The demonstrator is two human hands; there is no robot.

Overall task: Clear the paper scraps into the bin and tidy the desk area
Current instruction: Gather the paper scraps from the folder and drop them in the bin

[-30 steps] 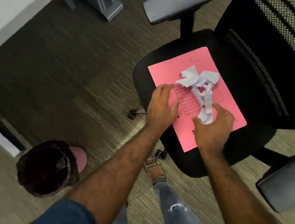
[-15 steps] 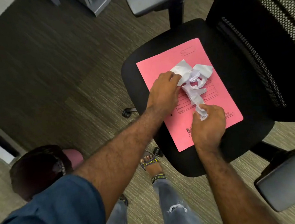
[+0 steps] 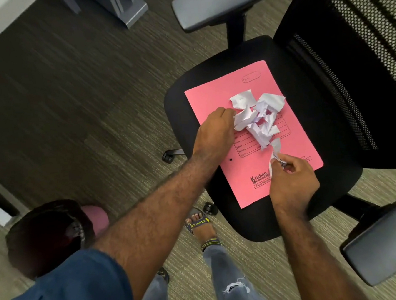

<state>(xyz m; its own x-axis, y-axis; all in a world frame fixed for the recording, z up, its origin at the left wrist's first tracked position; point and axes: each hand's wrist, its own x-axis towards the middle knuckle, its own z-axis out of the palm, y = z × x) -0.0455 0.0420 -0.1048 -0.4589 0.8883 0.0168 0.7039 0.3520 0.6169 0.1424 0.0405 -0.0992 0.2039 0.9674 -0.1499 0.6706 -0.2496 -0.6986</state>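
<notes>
Where the crumpled white paper scraps (image 3: pixel 257 118) lie heaped on the pink card file folder (image 3: pixel 253 176), itself flat on the black padded seat of the office chair (image 3: pixel 223 218), both hands work the pile from opposite ends. Left hand (image 3: pixel 215 130): fingers curled against the pile's near-left edge; whether they have closed on paper cannot be told. Right hand (image 3: pixel 291 178): thumb and fingertips pinched together on a thin trailing strip at the pile's near end. The scraps are judged very light, soft and easily torn, and loose, so a pinch on one strip would likely lift only that strip; cupping the heap from both sides, or carrying the stiffer folder as a tray, should hold more. The smooth folder may slide on the seat, and the chair stands on castors, so it may roll if pushed. Floor: striped grey-brown carpet (image 3: pixel 70 100). The dark-lined round waste bin (image 3: pixel 45 235) stands on it at lower left, well apart from the chair, beside the person's blue sleeve (image 3: pixel 61 293).
</notes>
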